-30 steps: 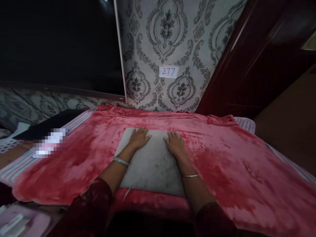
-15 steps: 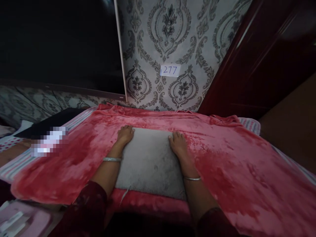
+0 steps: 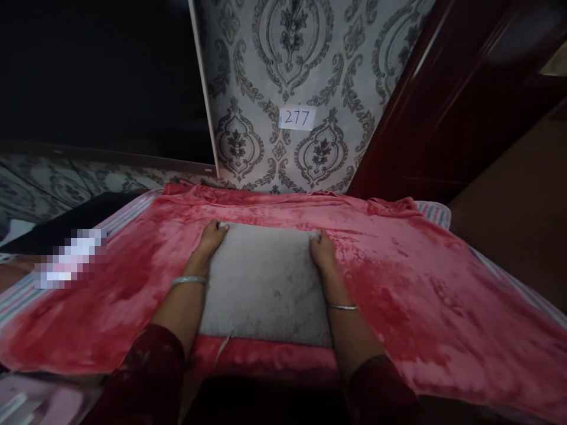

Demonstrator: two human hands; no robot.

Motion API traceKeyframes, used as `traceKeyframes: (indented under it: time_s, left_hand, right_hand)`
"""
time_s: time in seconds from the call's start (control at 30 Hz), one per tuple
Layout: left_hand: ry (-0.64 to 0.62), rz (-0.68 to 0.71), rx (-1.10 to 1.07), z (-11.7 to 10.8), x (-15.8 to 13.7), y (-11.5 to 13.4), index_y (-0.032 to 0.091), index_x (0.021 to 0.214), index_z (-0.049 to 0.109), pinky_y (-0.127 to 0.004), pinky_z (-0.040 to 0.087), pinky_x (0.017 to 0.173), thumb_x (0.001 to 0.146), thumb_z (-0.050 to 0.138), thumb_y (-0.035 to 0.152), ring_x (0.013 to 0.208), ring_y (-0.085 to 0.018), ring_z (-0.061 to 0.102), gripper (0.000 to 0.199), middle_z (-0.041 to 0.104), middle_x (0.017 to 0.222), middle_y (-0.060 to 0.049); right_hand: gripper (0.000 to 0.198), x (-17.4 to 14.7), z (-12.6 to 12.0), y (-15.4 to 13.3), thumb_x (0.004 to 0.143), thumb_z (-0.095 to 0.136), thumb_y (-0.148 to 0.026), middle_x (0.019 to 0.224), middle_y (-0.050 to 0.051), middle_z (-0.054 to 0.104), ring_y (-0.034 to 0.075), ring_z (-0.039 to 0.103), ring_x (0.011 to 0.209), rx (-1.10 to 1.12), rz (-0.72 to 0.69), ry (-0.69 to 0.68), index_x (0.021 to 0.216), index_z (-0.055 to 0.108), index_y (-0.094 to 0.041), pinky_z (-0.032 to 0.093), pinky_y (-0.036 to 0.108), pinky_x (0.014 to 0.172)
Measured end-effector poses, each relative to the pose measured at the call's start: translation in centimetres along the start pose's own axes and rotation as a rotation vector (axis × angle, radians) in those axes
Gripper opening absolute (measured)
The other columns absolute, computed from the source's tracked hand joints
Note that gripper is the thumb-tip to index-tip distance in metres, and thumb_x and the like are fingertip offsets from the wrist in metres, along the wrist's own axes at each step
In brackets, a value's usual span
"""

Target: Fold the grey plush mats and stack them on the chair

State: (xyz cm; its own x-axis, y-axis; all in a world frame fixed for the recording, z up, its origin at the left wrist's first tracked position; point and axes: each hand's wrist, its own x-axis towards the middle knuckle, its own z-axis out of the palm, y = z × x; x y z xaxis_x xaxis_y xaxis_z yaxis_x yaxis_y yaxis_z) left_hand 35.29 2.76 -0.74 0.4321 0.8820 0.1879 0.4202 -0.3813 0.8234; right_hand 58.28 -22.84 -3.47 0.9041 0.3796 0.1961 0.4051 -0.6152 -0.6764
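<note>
A grey rectangular cloth [image 3: 266, 283] with a soft, towel-like nap lies flat in front of me, a loose thread hanging at its near left edge. My left hand [image 3: 214, 237] holds its far left corner, thumb on top and the other fingers curled over the edge, partly hidden. At the far right corner, my right hand [image 3: 323, 248] grips the same cloth in a like way. Both forearms run along the cloth's sides, each wrist with a silver bangle. Beneath everything spreads a red and pink plush blanket [image 3: 390, 313].
A large dark screen [image 3: 101, 77] stands at the back left. A paper marked 277 [image 3: 297, 118] is on the patterned wall. Dark red glossy furniture [image 3: 443, 106] rises at the right. A pinkish object [image 3: 44, 398] sits at the lower left, and striped fabric [image 3: 436, 213] shows under the blanket.
My fingers, earlier resting flat over the far corners, are now curled round them with the thumbs on top. The view has shifted slightly.
</note>
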Motion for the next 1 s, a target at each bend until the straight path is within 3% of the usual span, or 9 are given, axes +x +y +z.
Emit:
traceKeyframes:
  time_s: [0.2, 0.3, 0.4, 0.53, 0.67, 0.8, 1.0]
  left_hand:
    - [-0.030, 0.063, -0.295, -0.5, -0.8, 0.5, 0.021, 0.085, 0.056, -0.028, 0.048, 0.072, 0.071, 0.067, 0.040, 0.079, -0.018, 0.056, 0.026, 0.057, 0.079, 0.002]
    - [-0.051, 0.037, -0.443, -0.8, -0.7, 0.6, 0.020, 0.086, 0.057, -0.028, 0.048, 0.075, 0.066, 0.073, 0.043, 0.082, -0.018, 0.057, 0.034, 0.058, 0.082, 0.001]
    - [-0.073, -0.042, -0.419, -1.1, -0.5, 0.4, 0.019, 0.088, 0.061, -0.030, 0.048, 0.077, 0.063, 0.076, 0.048, 0.085, -0.020, 0.059, 0.041, 0.063, 0.086, -0.001]
    - [-0.189, -0.067, -0.388, -1.2, -0.3, 0.3, 0.017, 0.085, 0.064, -0.030, 0.046, 0.066, 0.059, 0.078, 0.057, 0.075, -0.020, 0.057, 0.049, 0.064, 0.079, -0.002]
    - [-0.152, -0.050, -0.464, -1.1, -0.8, 0.6, 0.019, 0.076, 0.059, -0.027, 0.041, 0.058, 0.056, 0.079, 0.060, 0.064, -0.016, 0.051, 0.051, 0.057, 0.068, 0.002]
    - [-0.119, -0.011, -0.603, -1.4, -1.6, 1.2, 0.020, 0.077, 0.058, -0.025, 0.042, 0.058, 0.055, 0.082, 0.057, 0.063, -0.014, 0.051, 0.050, 0.058, 0.069, 0.003]
    - [-0.130, -0.027, -0.572, -1.7, -1.6, 1.2, 0.019, 0.072, 0.058, -0.022, 0.039, 0.051, 0.053, 0.084, 0.057, 0.057, -0.012, 0.049, 0.050, 0.054, 0.062, 0.005]
  right_hand:
    - [0.067, 0.8, 0.1, 0.3, 0.086, 0.048, -0.036, 0.129, 0.018, 0.070, 0.027, 0.066, 0.114, 0.261, 0.057, 0.003, 0.145, 0.055, -0.006, 0.050, 0.036, 0.098]
    - [0.057, 0.8, 0.0, 0.4, 0.084, 0.048, -0.036, 0.120, 0.016, 0.073, 0.025, 0.067, 0.106, 0.400, 0.006, 0.010, 0.129, 0.067, -0.006, 0.051, 0.033, 0.093]
    - [0.045, 0.7, 0.0, 0.6, 0.081, 0.049, -0.036, 0.109, 0.012, 0.076, 0.025, 0.066, 0.098, 0.441, -0.044, 0.028, 0.110, 0.073, -0.012, 0.051, 0.035, 0.090]
    - [0.041, 0.6, -0.2, 0.7, 0.080, 0.049, -0.036, 0.105, 0.013, 0.075, 0.026, 0.065, 0.094, 0.420, -0.019, 0.058, 0.107, 0.070, -0.013, 0.050, 0.036, 0.088]
    - [0.041, 0.2, -0.4, 0.4, 0.081, 0.046, -0.036, 0.105, 0.013, 0.073, 0.025, 0.063, 0.097, 0.428, -0.027, 0.121, 0.109, 0.066, -0.014, 0.048, 0.035, 0.089]
    - [0.040, 0.1, -0.2, 0.6, 0.079, 0.046, -0.042, 0.103, 0.010, 0.073, 0.024, 0.062, 0.096, 0.533, -0.082, 0.210, 0.105, 0.063, -0.017, 0.047, 0.034, 0.088]
    - [0.042, 0.7, -0.1, 1.3, 0.071, 0.053, -0.056, 0.086, 0.005, 0.071, 0.022, 0.059, 0.083, 0.687, -0.014, 0.056, 0.085, 0.067, -0.019, 0.046, 0.032, 0.076]
